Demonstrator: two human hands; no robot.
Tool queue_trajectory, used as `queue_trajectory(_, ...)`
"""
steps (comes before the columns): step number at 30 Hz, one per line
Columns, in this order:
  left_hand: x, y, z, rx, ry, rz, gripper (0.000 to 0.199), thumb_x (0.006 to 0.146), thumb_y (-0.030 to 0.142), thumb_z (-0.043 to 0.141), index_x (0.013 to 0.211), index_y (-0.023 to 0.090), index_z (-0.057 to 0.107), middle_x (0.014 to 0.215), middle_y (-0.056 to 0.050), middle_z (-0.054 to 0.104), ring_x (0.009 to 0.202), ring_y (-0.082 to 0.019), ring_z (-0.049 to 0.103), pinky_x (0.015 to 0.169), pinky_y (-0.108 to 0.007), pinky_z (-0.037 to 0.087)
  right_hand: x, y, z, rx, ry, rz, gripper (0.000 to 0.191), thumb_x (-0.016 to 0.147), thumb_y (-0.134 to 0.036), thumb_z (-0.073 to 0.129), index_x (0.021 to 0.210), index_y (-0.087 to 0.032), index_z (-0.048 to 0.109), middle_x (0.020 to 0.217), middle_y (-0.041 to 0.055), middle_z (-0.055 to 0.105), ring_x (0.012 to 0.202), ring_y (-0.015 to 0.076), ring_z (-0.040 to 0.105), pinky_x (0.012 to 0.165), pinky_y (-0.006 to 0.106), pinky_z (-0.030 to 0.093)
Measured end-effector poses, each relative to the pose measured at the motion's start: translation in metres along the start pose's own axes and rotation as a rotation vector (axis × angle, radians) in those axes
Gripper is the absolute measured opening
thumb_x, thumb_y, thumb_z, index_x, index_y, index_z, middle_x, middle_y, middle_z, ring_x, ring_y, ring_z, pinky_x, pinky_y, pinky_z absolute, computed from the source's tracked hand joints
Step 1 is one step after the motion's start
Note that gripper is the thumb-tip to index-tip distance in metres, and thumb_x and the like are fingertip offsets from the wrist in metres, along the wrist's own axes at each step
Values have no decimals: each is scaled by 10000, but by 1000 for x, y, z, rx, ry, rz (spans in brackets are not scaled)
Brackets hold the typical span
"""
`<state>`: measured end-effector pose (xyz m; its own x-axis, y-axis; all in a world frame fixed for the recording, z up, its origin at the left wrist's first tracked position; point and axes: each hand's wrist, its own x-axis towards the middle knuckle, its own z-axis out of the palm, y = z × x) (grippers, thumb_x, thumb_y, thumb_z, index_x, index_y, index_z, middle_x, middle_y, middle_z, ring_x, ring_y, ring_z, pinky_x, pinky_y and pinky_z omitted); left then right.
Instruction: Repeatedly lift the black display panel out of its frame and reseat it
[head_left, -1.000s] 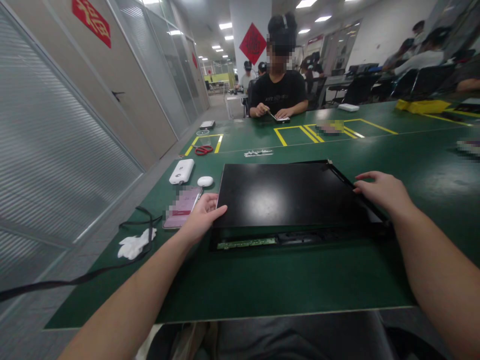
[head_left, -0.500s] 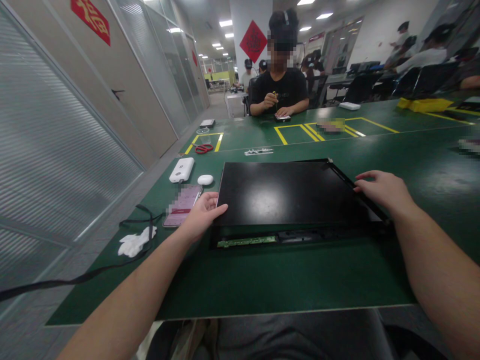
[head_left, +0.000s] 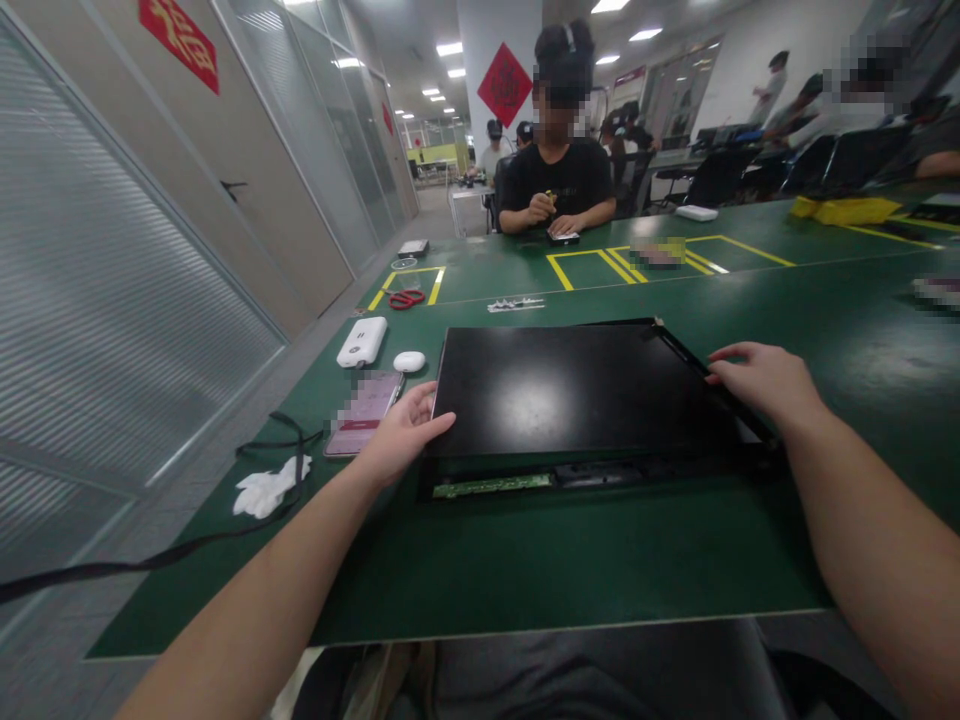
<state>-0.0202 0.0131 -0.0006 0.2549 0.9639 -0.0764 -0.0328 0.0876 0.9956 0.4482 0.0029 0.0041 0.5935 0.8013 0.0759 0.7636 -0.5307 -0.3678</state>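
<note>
Because the left grip (head_left: 414, 424) pinches the black panel (head_left: 570, 390) over the frame (head_left: 630, 472) on the desk (head_left: 585, 560), though whether the right grip (head_left: 757, 376) holds anything is unclear, level, even support should limit flexing.

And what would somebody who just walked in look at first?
Probably the big shiny black panel in the middle, with the left hand holding its left edge. The right hand is at the right side of the dark frame beneath it, where a green strip shows along the near edge. Farther back, a red diamond brightens the pillar.
</note>
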Motion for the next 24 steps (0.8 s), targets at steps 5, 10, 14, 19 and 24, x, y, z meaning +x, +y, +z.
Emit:
queue_trajectory(5,0,1,1,-1,19,-1,640,628,248,894,1189,195,590,907,-34,767,969,-267,741,900,-394,574,4,4,4,2,20,-7,308,700,-341,586,939,-258,761,825,46,761,859,266,660,682,348,456)
queue_trajectory(10,-1,1,3,-9,48,10,664,612,269,896,1197,197,591,991,-55,763,1051,-292,721,954,-428,551,7,7,5,-6,42,-19,285,686,-341,590,893,-258,767,803,56,753,817,273,657,660,355,452)
queue_trajectory(14,0,-3,1,55,66,74,610,624,299,890,1164,203,621,1196,-101,722,1232,-309,636,1075,-446,480,8,9,6,5,22,-19,296,695,-326,592,928,-266,765,787,38,756,851,272,661,687,353,458)
queue_trajectory(19,4,-7,-12,437,169,207,511,664,382,842,1121,229,673,1327,-114,621,1362,-349,509,1184,-502,348,13,14,12,-1,44,-49,287,694,-345,604,919,-263,762,797,37,760,855,274,666,691,358,463)
queue_trajectory(24,8,-10,-20,694,172,225,454,652,433,826,1034,224,697,1391,-142,553,1398,-390,449,1210,-554,278,14,15,11,-11,35,-43,252,703,-349,617,897,-272,759,840,35,764,866,274,662,694,356,462)
